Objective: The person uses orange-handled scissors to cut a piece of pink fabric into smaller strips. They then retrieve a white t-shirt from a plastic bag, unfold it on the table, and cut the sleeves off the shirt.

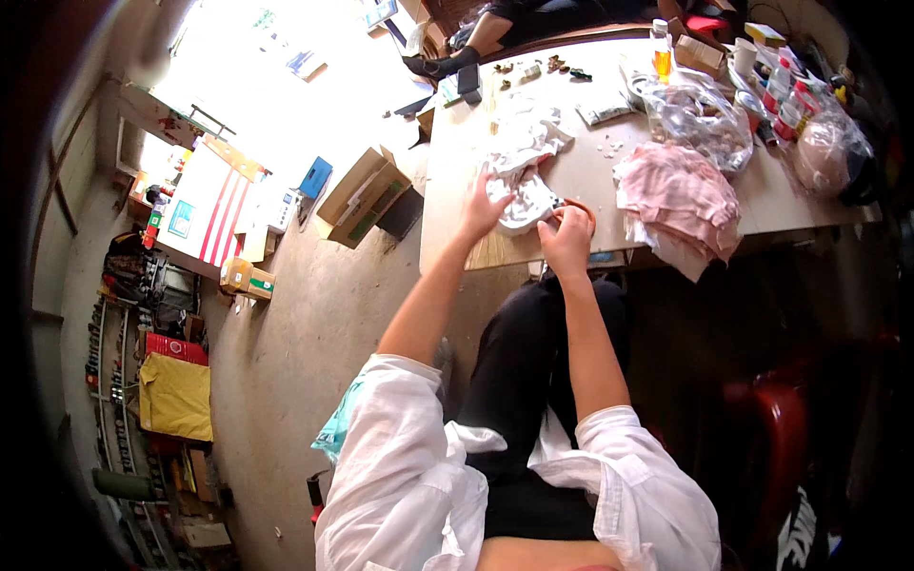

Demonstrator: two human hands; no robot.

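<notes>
A small white patterned cloth piece with reddish trim lies near the front left edge of the table. On its left side rests my left hand, its fingers stretched and thumb apart. At the cloth's lower right corner my right hand is closed around what look like orange-handled scissors; the fingers hide most of them. More white cloth lies crumpled just beyond. To the right, a heap of pink cloth pieces hangs partly over the table edge.
The table also carries a clear plastic bag, a bottle of amber liquid, red-capped bottles and a dark box. An open cardboard box stands on the floor at left. Another person's leg shows beyond.
</notes>
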